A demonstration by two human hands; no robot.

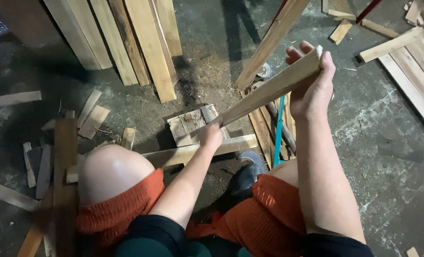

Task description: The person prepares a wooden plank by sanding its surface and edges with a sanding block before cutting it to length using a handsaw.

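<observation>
I hold a long pale wooden slat (269,90) slanted above the floor with both hands. My right hand (313,85) grips its upper end, thumb over the top. My left hand (211,135) grips its lower end, just above a small block of short boards (190,126) on the floor. A longer plank (193,153) lies across in front of my knees (112,171), which are bare above orange fabric.
Planks lean in a stack at the top left (126,43). Wood offcuts (40,162) litter the concrete floor to my left. A blue-handled tool (279,128) lies among slats by my right leg. More boards (411,62) lie at the right edge. A black shoe (243,178) shows between my legs.
</observation>
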